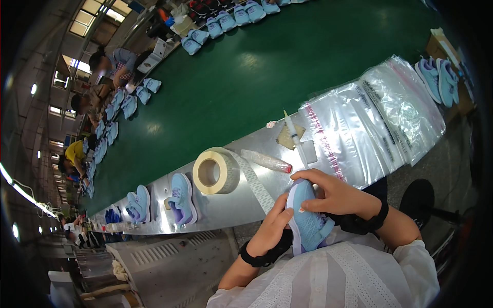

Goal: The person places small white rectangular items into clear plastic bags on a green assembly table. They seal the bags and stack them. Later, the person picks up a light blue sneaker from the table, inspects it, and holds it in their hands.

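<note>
A light blue sneaker (309, 226) with a white sole and lavender lining is held close to my body, past the near edge of the metal ledge. My left hand (271, 226) grips it along the sole side, thumb on the upper. From the other side my right hand (334, 194) wraps over one end, its thumb pressing on the blue mesh. A tiny pale orange spot shows by that thumb; I cannot tell what it is. Just beyond my hands lie a plastic-wrapped stick (264, 160) with a red end and a syringe (293, 131) with a green tip.
A roll of label tape (216, 172) stands on the metal ledge (221, 213), its strip trailing toward me. Clear plastic bags (377, 126) spread to the right. Another sneaker (181, 200) sits left. Blue shoes line the green conveyor belt (226, 92), with co-workers at far left.
</note>
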### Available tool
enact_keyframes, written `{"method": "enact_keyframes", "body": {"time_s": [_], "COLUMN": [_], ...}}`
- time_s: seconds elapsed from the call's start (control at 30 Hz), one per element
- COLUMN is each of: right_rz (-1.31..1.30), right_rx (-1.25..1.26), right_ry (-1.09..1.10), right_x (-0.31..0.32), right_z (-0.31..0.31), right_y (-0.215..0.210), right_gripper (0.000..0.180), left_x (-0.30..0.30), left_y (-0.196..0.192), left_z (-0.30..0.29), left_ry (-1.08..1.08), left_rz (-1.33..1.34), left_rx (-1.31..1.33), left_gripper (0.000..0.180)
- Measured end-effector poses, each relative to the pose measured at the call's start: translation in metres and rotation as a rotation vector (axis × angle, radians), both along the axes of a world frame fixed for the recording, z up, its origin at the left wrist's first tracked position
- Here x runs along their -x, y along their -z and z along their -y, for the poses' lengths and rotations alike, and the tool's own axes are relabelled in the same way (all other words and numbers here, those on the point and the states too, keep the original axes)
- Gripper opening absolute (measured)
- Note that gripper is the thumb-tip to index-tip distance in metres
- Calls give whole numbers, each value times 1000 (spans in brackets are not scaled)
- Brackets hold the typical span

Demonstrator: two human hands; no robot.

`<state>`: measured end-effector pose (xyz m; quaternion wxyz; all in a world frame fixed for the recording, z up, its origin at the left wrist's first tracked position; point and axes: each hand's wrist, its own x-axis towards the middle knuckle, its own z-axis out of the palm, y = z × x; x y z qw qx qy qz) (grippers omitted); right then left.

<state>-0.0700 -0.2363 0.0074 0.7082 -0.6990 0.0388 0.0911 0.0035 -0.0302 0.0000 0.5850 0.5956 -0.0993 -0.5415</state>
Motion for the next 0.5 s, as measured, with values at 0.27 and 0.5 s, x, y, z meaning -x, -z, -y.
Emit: {"method": "enact_keyframes", "body": {"time_s": [0.27, 0.5], "right_rz": [-19, -25], "right_rx": [-15, -87], "right_ry": [-15, 38], "right_x": [-1, -3], "right_z": [2, -5], "right_y": [1, 13], "right_gripper": [60, 52], "left_x": [1, 5], "left_y": [-7, -15], "left_z": [7, 10], "left_ry": [12, 60], "left_rz": [100, 353], "left_rx": [35, -29], "left_gripper": [44, 43]}}
